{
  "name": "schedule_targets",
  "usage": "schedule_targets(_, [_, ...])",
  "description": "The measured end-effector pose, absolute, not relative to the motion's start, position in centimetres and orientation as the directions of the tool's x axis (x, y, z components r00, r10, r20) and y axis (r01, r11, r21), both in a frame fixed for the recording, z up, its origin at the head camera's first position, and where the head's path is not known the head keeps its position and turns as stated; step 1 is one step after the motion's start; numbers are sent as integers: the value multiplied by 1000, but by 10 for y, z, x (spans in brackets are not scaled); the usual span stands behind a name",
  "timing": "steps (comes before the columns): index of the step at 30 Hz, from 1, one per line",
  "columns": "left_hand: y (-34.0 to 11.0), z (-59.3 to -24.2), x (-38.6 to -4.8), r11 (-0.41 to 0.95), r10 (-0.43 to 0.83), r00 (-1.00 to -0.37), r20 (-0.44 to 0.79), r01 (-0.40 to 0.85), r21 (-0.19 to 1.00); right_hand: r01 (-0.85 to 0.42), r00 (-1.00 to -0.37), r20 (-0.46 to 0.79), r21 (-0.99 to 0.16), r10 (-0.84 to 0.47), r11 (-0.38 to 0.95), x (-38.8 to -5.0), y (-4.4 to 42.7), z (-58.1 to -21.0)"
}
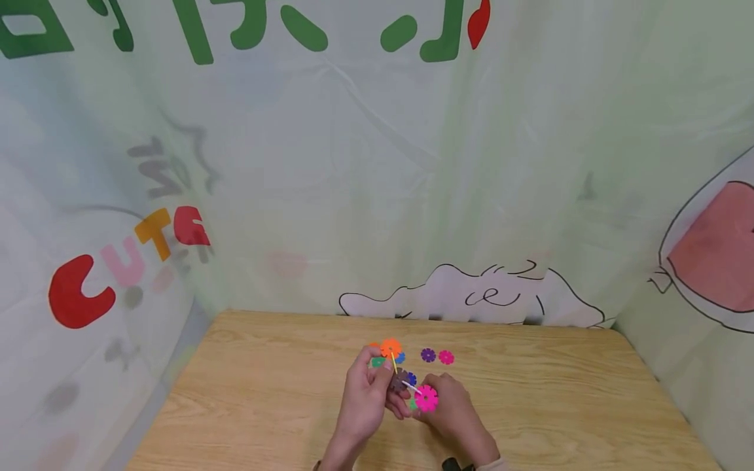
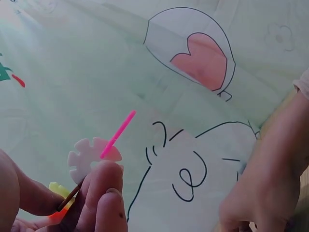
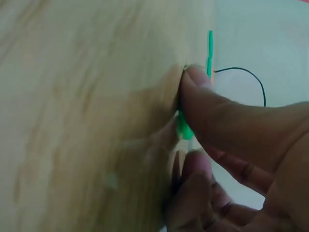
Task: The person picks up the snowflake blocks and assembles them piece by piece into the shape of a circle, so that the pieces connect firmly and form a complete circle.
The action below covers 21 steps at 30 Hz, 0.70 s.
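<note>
My left hand (image 1: 366,400) grips a joined set of notched, flower-shaped plastic discs. Its parts include an orange disc (image 1: 390,348), a yellow disc seen edge-on (image 1: 394,362), a grey-brown disc (image 1: 400,381), a white disc (image 1: 412,387) and a bright pink disc (image 1: 427,398). In the left wrist view the white disc (image 2: 87,159) stands above the fingertips, the pink disc (image 2: 118,134) edge-on against it. Low at the tabletop, my right hand (image 1: 450,405) has its thumb and fingers either side of a green disc (image 3: 184,126); whether they pinch anything is hidden.
Beyond the hands, a purple disc (image 1: 428,355) and a magenta disc (image 1: 446,357) lie on the wooden table (image 1: 559,392). Green (image 1: 378,362) and blue (image 1: 400,358) discs show near the left fingers. A printed curtain (image 1: 377,163) hangs behind the table.
</note>
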<state>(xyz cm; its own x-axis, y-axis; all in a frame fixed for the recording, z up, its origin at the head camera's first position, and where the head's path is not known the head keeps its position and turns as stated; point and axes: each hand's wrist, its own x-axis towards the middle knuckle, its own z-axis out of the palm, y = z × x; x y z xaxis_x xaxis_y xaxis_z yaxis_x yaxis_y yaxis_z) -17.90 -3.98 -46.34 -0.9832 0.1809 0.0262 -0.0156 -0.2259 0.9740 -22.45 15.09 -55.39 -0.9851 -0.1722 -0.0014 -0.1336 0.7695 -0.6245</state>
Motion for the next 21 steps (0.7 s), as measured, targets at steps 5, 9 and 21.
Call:
schedule_targets(5, [-40,-462,-179,-228,211,-977,41,-8,974,-108,-985,-14,-716,-169,690,-226,156,-551])
schedule_targets(9, [-40,-461,-177,-224,218,-973,78,28,974,-74,-987,-1,-879,-158,471,-224,162,-527])
schedule_targets(21, [-32,-458,-171,-214,24,-981,194,185,959,-201,-950,112,-932,-290,301,-182,187,-437])
